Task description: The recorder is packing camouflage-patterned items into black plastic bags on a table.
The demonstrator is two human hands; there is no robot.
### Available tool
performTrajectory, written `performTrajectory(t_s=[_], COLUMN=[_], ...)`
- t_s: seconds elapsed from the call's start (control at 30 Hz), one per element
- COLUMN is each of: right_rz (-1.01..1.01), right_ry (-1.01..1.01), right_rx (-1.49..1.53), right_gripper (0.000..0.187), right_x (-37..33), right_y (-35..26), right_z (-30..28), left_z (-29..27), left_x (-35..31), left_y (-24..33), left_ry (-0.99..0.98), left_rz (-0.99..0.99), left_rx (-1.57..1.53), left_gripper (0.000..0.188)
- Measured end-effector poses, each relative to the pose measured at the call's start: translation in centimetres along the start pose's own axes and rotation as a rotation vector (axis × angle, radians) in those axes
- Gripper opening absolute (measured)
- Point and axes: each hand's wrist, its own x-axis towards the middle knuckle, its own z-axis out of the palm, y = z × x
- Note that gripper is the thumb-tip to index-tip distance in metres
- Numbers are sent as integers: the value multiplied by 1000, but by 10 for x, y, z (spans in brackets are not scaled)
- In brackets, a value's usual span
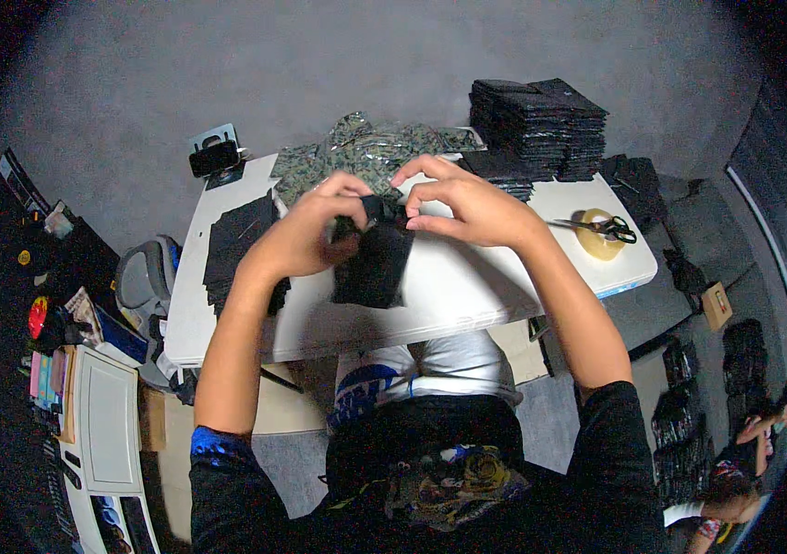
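Note:
Over the middle of the table, a black, flat, pouch-like piece (pixel 375 270) hangs upright between my hands; its exact kind is not clear. My left hand (pixel 312 226) is closed on its upper left edge, the fingers slightly blurred. At the upper right corner, my right hand (pixel 469 205) pinches it between thumb and fingertips, the other fingers curled above. Left of my left hand lies a spread pile of similar black flat pieces (pixel 234 242). Beyond my hands is a heap of green camouflage material in shiny wrapping (pixel 352 143).
On the white table (pixel 467 291), black scissors (pixel 617 229) lie over a tape roll (pixel 596 245) at right. A tall black stack (pixel 541 125) stands far right; a phone (pixel 215 159) on a stand, far left. A grey chair (pixel 146 272) is left. Another person (pixel 735 489) appears lower right.

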Motion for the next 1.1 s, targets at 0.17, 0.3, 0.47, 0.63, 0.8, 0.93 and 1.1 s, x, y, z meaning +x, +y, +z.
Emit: performTrajectory(t_s=[0.17,0.3,0.47,0.63,0.8,0.93,1.1], right_rz=[-34,1,53,23,-7,22,33], right_ry=[30,20,28,82,113,142,142], right_rx=[-11,70,67,-11,22,67,119], right_gripper=[17,18,18,18,17,16,20], right_x=[-3,-15,-14,-3,-5,-9,-9], right_y=[-7,-12,-7,-17,-17,-17,-15], right_z=[-1,7,5,-7,-8,-4,18], left_z=[-4,-2,-6,-13,-11,-10,-19], left_x=[-2,-9,-3,3,5,9,15], left_y=[8,5,11,10,4,3,-17], left_ry=[118,63,58,142,126,27,67], left_rz=[18,-47,-27,86,85,97,-48], left_rx=[22,13,9,66,-28,43,-28], left_gripper=[35,28,27,27,34,34,24])
